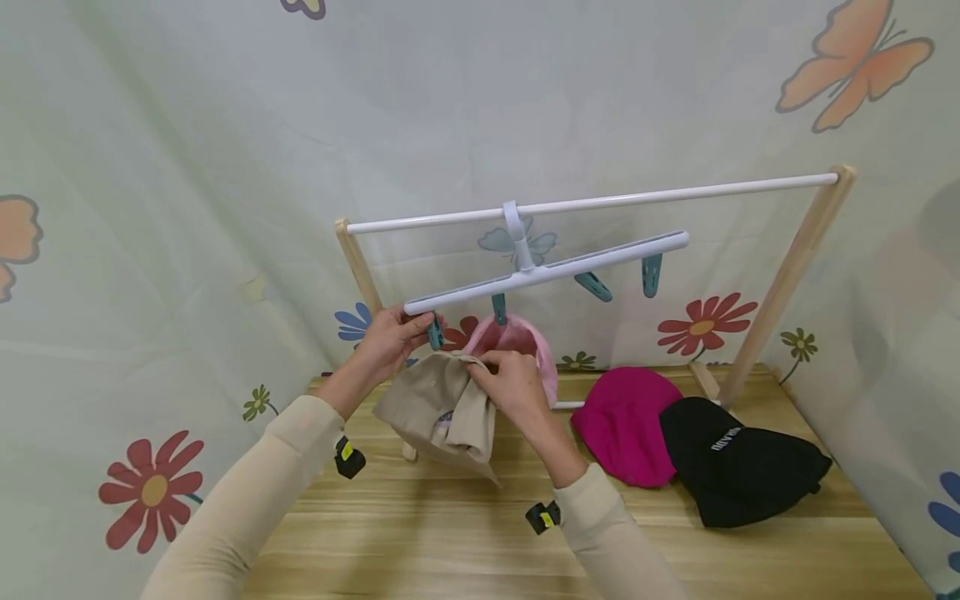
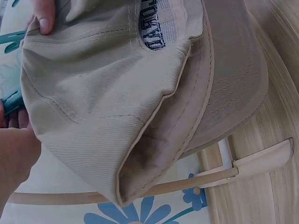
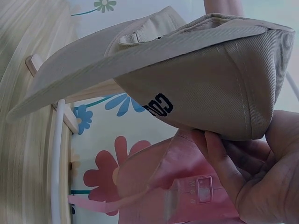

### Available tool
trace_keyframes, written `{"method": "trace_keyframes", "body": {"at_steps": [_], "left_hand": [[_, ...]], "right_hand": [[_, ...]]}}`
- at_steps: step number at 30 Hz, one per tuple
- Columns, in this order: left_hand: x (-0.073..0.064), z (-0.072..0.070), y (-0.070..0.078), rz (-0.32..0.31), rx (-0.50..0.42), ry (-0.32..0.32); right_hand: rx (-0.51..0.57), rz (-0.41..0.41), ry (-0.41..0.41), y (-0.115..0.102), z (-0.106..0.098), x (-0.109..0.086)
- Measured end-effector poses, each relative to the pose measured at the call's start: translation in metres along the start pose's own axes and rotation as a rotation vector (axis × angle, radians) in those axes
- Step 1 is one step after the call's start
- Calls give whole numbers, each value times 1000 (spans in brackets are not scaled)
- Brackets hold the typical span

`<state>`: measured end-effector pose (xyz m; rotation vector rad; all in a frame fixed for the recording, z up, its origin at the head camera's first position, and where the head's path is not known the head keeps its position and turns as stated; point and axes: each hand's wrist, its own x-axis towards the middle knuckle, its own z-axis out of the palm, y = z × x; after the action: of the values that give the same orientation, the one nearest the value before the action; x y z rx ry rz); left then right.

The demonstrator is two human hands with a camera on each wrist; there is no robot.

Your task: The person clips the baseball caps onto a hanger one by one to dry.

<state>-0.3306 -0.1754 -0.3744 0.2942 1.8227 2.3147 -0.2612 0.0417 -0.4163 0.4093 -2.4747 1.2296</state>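
A beige cap (image 1: 442, 400) hangs crown up with its brim pointing down, below the left end of a white hanger (image 1: 555, 271). My right hand (image 1: 513, 383) pinches the fabric at the top of the cap; the right wrist view shows its fingers against the crown beside dark lettering. With my left hand (image 1: 393, 337) I pinch a teal clip (image 1: 435, 332) at the hanger's left end. The clip's lower tip is right at the cap's top edge. Behind my right hand, a pink cap (image 1: 543, 354) hangs from another teal clip (image 1: 499, 308).
The hanger hooks over a white rail (image 1: 675, 194) on a wooden stand (image 1: 787, 283), tilted with its left end lower. Two more teal clips (image 1: 651, 275) hang at its right. A magenta cap (image 1: 630, 425) and a black cap (image 1: 738, 462) lie on the wooden table (image 1: 465, 550).
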Motion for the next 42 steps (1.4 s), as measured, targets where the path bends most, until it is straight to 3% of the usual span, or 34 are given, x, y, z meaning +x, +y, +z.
{"method": "trace_keyframes", "body": {"at_steps": [15, 23, 33, 42], "left_hand": [[-2, 1, 13, 32, 66, -1], [-4, 3, 20, 32, 150, 6], [-10, 0, 14, 18, 186, -17], [-16, 0, 9, 24, 242, -11]], "right_hand": [[14, 0, -5, -2, -2, 7], [0, 0, 7, -5, -4, 12], [-3, 44, -19, -9, 0, 9], [-15, 29, -4, -12, 2, 7]]}}
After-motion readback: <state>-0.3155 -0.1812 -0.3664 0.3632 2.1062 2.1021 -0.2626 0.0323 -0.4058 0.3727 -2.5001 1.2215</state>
